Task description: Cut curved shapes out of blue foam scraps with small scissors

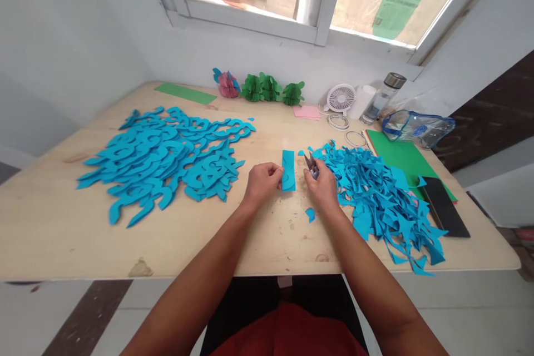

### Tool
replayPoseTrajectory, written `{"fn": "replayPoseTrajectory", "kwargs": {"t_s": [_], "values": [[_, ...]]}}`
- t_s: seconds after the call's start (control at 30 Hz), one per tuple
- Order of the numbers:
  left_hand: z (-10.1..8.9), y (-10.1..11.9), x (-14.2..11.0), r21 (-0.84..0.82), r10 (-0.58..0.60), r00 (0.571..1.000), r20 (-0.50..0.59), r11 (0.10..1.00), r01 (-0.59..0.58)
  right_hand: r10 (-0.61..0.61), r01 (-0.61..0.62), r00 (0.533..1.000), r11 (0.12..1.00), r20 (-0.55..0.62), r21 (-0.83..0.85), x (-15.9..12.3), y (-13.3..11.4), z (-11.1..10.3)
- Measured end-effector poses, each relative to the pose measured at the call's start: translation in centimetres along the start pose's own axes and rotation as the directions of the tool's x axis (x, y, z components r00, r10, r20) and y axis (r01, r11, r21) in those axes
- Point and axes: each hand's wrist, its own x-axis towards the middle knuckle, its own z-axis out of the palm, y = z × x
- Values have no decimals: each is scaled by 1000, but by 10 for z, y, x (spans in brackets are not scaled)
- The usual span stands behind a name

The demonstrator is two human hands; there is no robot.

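Between finger and thumb, my left hand (263, 182) pinches the left edge of an upright blue paper strip (288, 171), which bears a faint curved line. My right hand (322, 184) is closed around a small pair of scissors (311, 166), blades pointing up and away from me. The blades are a little right of the strip, apart from it. A small blue paper scrap (310, 214) lies on the table below the scissors. Left of my left hand spreads a big pile of cut blue paper shapes (146, 150). Right of my right hand is a heap of blue offcuts (375, 189).
Along the wall stand green paper ornaments (267, 88), a pink one (227, 84), a white fan (341, 98) and a glass bottle (381, 99). A clear pouch (419, 128), green sheets (403, 156) and a black flat object (445, 208) lie at the right. The wooden table (200, 250) ends before my lap.
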Motion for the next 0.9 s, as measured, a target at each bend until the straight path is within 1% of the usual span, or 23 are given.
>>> {"fn": "replayPoseTrajectory", "kwargs": {"t_s": [0.13,0.2,0.23,0.33,0.43,0.6,0.73,0.83,0.9], "values": [[-5,2,1,15,-17,999,31,1000,16,10,9,997,972,76,-236,-2,0,0],[-9,2,1,63,-15,999,52,998,12,18,20,993,945,113,-325,-5,-3,-2],[-10,2,1,89,-12,999,40,996,9,26,22,992,931,126,-363,-6,-5,-3],[-13,2,2,206,-16,998,55,978,4,19,50,988,901,154,-432,-9,-9,-4],[-13,1,2,307,-19,998,52,952,2,5,67,988,887,156,-457,-10,-11,-5],[-12,3,-2,348,11,999,41,937,-25,-40,96,990,892,135,-442,-11,-11,-9],[-13,4,-2,326,4,999,55,945,-22,-48,83,994,921,99,-381,-9,-16,-20],[-14,3,-1,312,0,998,64,950,-20,-50,58,998,972,40,-229,-5,-20,-40],[-14,2,-1,308,6,998,70,951,-27,-51,48,998,995,-30,-86,-1,-16,-59]]}}
